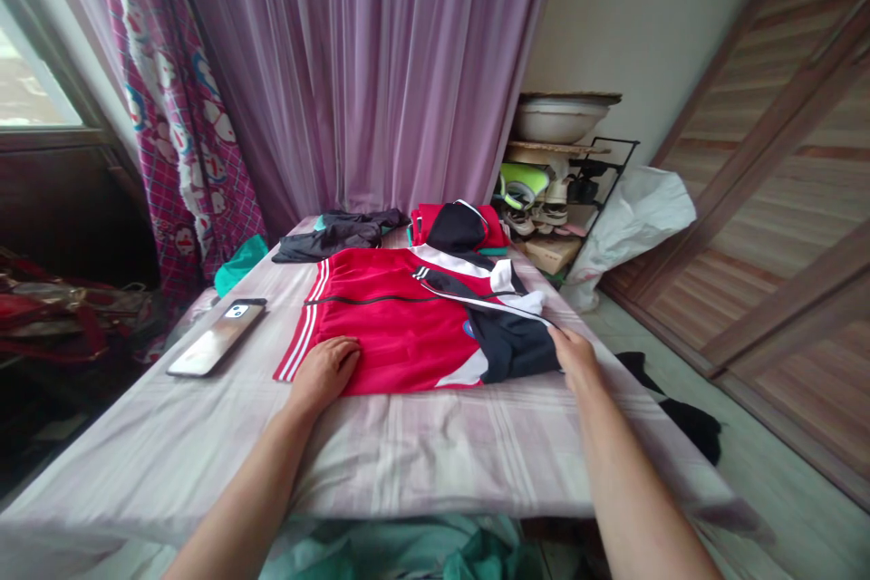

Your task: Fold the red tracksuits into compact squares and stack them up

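Note:
A red, black and white zip jacket (394,326) lies spread on the table, its striped hem at the left and its black shoulder part at the right. One black sleeve with a white stripe (489,294) is laid across its front. My left hand (330,367) rests on the near left part of the red cloth, fingers lying loosely on it. At the right, my right hand (575,355) pinches the black shoulder edge, with the fingertips partly hidden by the cloth.
A phone (221,340) lies at the table's left. Dark clothes (333,236) and a folded red and black stack (455,225) sit at the far end. Right of the table stand a shoe rack (554,217) and a white bag (632,217); black cloth (680,412) is on the floor.

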